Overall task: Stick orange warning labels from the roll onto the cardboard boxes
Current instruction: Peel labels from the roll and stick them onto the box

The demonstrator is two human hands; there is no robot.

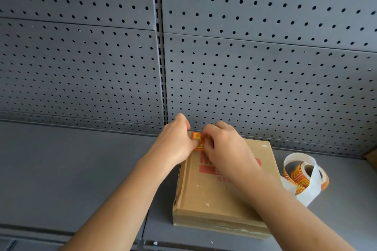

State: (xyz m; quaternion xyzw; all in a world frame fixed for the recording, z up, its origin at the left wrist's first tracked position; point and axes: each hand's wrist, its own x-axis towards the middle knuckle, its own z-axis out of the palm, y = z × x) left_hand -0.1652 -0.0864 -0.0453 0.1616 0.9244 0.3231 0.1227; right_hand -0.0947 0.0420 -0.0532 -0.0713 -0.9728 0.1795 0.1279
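A person's left hand point(175, 144) and right hand point(224, 149) meet over an orange warning label point(196, 136) at the 11 o'clock corner of a cardboard box point(214, 195). Both hands are curled tight: the left thumb lies against the label's near-left edge, and the right fingertips bend down onto its right side. Most of the label is hidden beneath them. The two-handed hold appears meant to keep the label square while it is laid down. Whether it is already fully stuck cannot be told.

The box lies flat on a grey metal shelf point(81, 169), its far edge close to the perforated back panel point(81, 57), which likely keeps it from sliding under pressure. Red print on its top is partly covered by the right wrist.

At 3 o'clock of the box, just beside it, the label roll point(304, 175) lies on the shelf with a loop of white backing strip point(312, 187) trailing loose, within easy reach for the next label. A sliver of another cardboard box point(371, 158) shows at the frame's right edge.
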